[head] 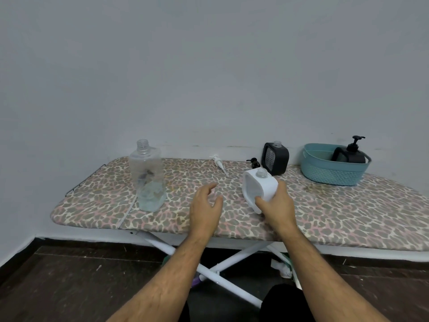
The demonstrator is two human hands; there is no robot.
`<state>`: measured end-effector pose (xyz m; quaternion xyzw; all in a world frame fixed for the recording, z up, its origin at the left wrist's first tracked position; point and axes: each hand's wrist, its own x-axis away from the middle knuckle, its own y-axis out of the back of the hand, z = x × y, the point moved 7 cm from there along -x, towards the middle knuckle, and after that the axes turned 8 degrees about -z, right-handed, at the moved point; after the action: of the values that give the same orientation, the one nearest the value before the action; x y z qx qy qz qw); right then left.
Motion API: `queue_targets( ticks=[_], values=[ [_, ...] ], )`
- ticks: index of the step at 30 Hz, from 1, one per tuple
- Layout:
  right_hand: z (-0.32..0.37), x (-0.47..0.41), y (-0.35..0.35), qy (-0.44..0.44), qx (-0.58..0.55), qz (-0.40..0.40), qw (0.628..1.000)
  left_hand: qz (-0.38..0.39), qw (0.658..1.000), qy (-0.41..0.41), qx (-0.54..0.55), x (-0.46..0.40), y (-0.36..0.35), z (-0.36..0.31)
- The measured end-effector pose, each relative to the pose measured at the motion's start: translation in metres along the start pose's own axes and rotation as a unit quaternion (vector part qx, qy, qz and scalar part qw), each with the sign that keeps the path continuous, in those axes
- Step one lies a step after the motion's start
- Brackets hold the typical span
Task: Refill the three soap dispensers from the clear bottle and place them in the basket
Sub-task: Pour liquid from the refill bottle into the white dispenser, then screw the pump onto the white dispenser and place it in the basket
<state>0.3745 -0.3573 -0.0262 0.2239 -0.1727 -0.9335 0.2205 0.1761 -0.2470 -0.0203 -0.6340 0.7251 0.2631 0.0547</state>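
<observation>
My right hand (277,206) grips a white soap dispenser (260,187) with its pump off, tilted on the board. My left hand (205,209) hovers beside it with relaxed fingers, holding nothing. The clear bottle (147,175) stands uncapped at the left, with a little liquid at the bottom. A white pump (219,164) lies behind my hands. A black dispenser (275,158) with an open neck stands at the back, a black pump (254,162) lying next to it. Another black dispenser (350,152) with its pump on sits in the teal basket (334,174) at the right.
Everything rests on an ironing board (325,212) with a leopard-print cover, set against a pale wall. White crossed legs (220,268) and a dark floor show below its near edge.
</observation>
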Motion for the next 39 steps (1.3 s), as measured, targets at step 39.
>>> queue_targets(
  ticks=[39],
  values=[
    [-0.03, -0.05, 0.006, 0.029, -0.128, 0.012, 0.991, 0.009, 0.984, 0.082, -0.158, -0.152, -0.094, 0.034]
  ],
)
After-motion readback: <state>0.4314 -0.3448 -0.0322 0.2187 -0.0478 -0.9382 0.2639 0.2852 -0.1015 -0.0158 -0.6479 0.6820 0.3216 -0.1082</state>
